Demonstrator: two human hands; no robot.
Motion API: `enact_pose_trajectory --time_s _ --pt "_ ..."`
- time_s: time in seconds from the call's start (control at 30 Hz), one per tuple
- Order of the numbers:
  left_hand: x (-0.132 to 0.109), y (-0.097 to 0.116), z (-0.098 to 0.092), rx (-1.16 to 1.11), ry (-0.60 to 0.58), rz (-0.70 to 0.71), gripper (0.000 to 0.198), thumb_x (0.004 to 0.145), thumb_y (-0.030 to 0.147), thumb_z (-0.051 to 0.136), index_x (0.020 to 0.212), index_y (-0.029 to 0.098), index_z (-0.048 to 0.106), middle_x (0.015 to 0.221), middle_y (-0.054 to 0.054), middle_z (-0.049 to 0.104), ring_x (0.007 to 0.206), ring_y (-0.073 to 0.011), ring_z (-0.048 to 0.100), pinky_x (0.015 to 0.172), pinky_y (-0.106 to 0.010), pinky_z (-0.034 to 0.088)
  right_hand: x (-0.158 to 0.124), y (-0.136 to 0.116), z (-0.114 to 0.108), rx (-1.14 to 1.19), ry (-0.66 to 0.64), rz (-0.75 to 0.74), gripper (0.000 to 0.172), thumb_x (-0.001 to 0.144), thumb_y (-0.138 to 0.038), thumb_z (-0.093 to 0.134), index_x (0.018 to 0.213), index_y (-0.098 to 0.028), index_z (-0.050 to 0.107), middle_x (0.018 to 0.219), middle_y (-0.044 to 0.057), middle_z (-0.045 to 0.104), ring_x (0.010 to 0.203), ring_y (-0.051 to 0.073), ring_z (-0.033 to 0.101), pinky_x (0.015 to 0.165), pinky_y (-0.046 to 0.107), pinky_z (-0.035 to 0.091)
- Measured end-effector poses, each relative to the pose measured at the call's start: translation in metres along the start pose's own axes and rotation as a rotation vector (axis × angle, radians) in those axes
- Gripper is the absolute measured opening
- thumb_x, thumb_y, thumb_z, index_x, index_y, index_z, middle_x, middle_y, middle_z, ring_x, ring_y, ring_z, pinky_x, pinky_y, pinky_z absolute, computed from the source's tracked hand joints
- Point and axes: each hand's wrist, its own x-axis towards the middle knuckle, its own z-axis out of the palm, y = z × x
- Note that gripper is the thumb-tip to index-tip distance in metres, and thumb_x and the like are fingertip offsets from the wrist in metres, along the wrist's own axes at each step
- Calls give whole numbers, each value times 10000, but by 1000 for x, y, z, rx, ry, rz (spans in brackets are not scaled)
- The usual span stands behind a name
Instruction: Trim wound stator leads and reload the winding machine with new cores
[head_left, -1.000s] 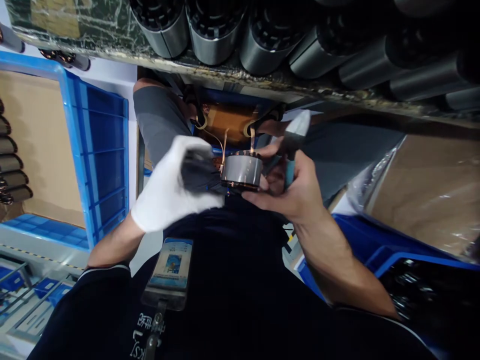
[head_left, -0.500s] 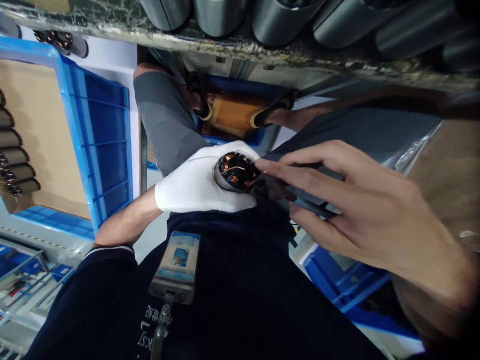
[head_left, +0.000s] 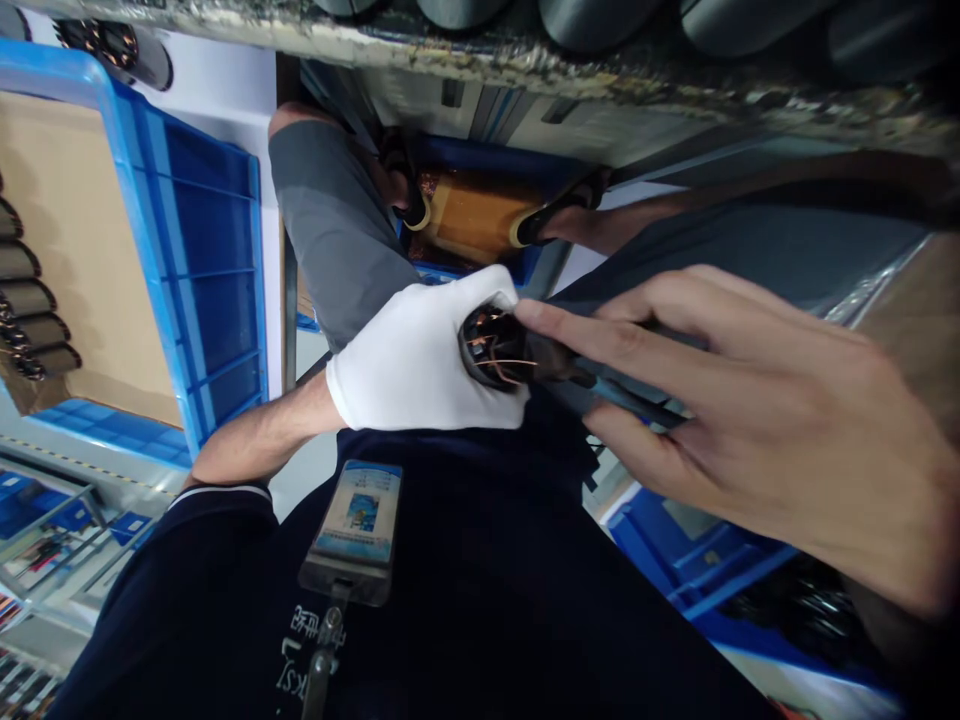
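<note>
1. The task's thing, a wound core (head_left: 487, 338) with dark end fittings and copper windings, sits low in front of the torso, between the person's two hands and off the surface (head_left: 450, 48).
2. The white-gloved left hand (head_left: 427, 362) is clamped on it: thumb and fingers curl around the body, so most of its side wall is hidden.
3. The core's long axis seems to run out of the gloved palm towards the right hand and tip up at the viewer; one round end faces out.
4. From that end a loose copper wire (head_left: 508, 362) sticks out across the face, its tip pointing to the right.
5. The bare right hand (head_left: 757, 400) has its grip closed around a dark, blurred hand tool (head_left: 604, 388). The tool reaches leftwards to the wire side of the core. Whether its jaws stand apart or together, I cannot tell.
6. The core therefore lies straight left of the right hand's grip, just beyond the fingertips (head_left: 534, 316); the left hand is nearer, wrapped around it. Whether a right fingertip touches the rim is unclear.
7. Well apart to the left, a blue crate (head_left: 206, 250) holds a row of similar cores (head_left: 34, 305).
</note>
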Motion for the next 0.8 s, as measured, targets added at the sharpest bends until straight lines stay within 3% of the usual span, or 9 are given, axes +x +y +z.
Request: enact_pose_trajectory --time_s 0.23,0.33,0.47,0.57,0.63,0.7,0.8 --pt "2 2 1 44 -42 -20 281 797 286 843 966 235 624 890 -4 747 830 -225 729 794 -390 570 -6 -8 -4 15 -31 62 626 1096 -249 626 1716 -331 609 928 10 708 747 210 687 671 408 570" --pt "2 2 2 39 -60 -35 276 817 319 839 994 227 648 917 -19 764 866 -237 743 816 -396 593 -5 -6 -3 20 -50 114 600 1125 -235 573 1716 -324 611 948 14 692 745 200 661 711 409 571" --pt "1 5 7 82 -39 -38 304 810 333 856 1029 219 678 954 -45 779 908 -264 757 868 -426 622 -2 0 3 -13 31 2 588 1105 -197 637 1692 -234 646 1029 49 711 889 221 693 831 402 599" --pt "0 4 12 82 -24 -53 311 781 339 882 999 219 695 905 -46 761 920 -287 761 880 -447 638 -3 3 3 21 20 44 602 1093 -202 642 1689 -285 653 979 5 747 738 166 667 718 360 588" --pt "1 -1 15 15 -35 -53 300 778 323 882 987 209 699 907 -49 764 931 -286 760 896 -448 638 -5 4 3 86 12 92 631 1069 -195 647 1682 -342 659 1040 -28 819 733 140 724 690 324 605" --pt "3 -8 18 -141 -55 -41 270 798 290 867 980 192 693 962 -55 782 958 -264 756 934 -431 625 -5 5 5 163 38 108 649 1032 -168 665 1658 -338 685 1238 -29 868 925 160 832 809 293 664" --pt "9 -20 26 -534 -156 -73 245 829 280 861 972 176 691 959 -35 777 938 -209 741 929 -374 610 -2 3 16 279 56 143 684 986 -192 786 1657 -274 684 1452 35 824 1199 219 844 1063 289 673"
